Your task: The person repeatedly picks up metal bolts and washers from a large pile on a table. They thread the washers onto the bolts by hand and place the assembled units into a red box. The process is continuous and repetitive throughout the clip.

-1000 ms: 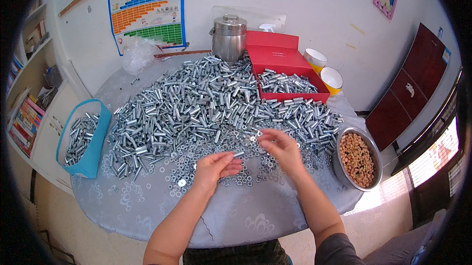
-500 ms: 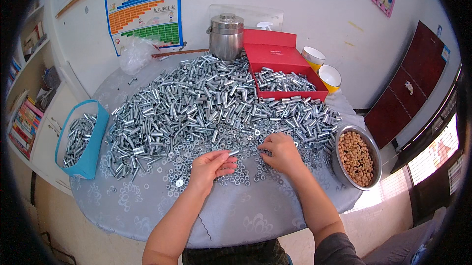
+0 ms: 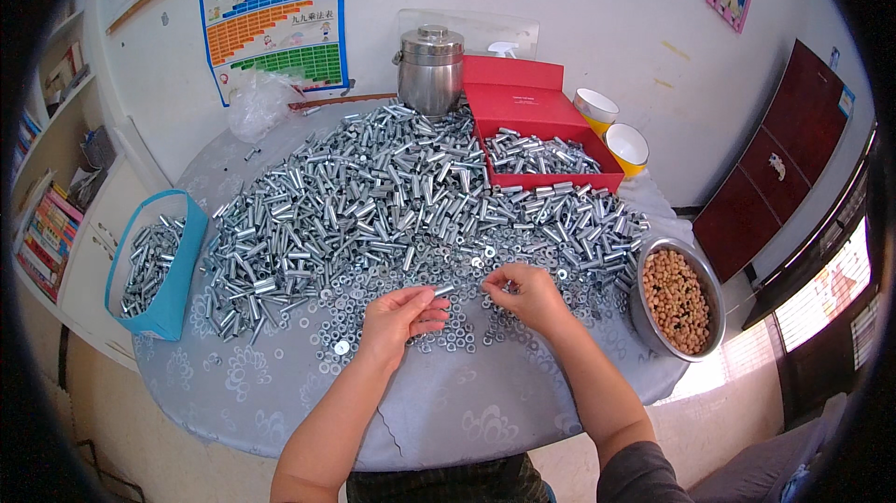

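My left hand [image 3: 397,318] is closed in a pinch on a small shiny metal sleeve [image 3: 444,290], whose end points to the right. Facing it, my right hand [image 3: 528,296] has its thumb and index finger pressed together just right of the sleeve. Whatever lies between those fingertips is too small to make out. Both hands are just above a spread of small metal nuts and washers [image 3: 457,330]. Behind them rises a wide heap of metal sleeves [image 3: 359,190] covering much of the grey tablecloth [image 3: 280,391].
At the left edge stands a blue box [image 3: 168,321] of metal parts. A red open box [image 3: 551,181] holds more sleeves at the back, beside a steel canister [image 3: 430,74] and yellow-and-white bowls [image 3: 597,106]. To the right, a metal basin [image 3: 644,321] contains round tan pieces.
My right hand has moved slightly left, toward the sleeve, and its fingers have drawn together into a pinch. My left hand has stayed in place with the sleeve.
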A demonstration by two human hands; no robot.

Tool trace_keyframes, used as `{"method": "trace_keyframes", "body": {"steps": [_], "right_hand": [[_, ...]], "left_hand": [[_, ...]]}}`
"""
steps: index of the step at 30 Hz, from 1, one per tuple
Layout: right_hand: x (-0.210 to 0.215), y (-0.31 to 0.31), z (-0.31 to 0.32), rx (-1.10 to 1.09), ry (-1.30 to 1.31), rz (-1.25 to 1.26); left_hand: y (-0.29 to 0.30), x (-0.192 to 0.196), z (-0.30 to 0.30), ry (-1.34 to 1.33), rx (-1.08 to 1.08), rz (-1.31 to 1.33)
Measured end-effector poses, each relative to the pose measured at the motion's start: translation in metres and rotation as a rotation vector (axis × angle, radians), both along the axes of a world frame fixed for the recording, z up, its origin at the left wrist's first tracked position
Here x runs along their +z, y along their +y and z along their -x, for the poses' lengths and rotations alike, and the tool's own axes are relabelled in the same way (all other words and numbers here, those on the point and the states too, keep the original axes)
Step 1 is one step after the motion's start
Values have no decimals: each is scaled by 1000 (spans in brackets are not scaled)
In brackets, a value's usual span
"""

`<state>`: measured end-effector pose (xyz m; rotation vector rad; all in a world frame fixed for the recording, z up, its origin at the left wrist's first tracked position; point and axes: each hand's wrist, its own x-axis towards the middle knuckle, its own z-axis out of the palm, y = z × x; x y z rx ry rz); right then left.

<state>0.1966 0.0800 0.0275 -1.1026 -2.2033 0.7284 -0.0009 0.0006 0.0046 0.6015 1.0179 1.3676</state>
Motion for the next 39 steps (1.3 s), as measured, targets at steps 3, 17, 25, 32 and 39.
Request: {"method": "trace_keyframes", "body": {"steps": [3,17,25,32,39], "right_hand": [[-9,0,4,21,236,300],[-17,-8,15,80,445,412],[-5,-15,17,143,315,231],[-1,-16,19,215,218,181],[-7,-13,11,430,-80,-100]], "left_hand": [[0,0,0,-1,-21,3],[0,-3,-1,-54,-110,57],[-1,-3,1,-113,-136,76],[0,-4,5,-126,-81,19],[2,-3,12,-158,-9,13]]}}
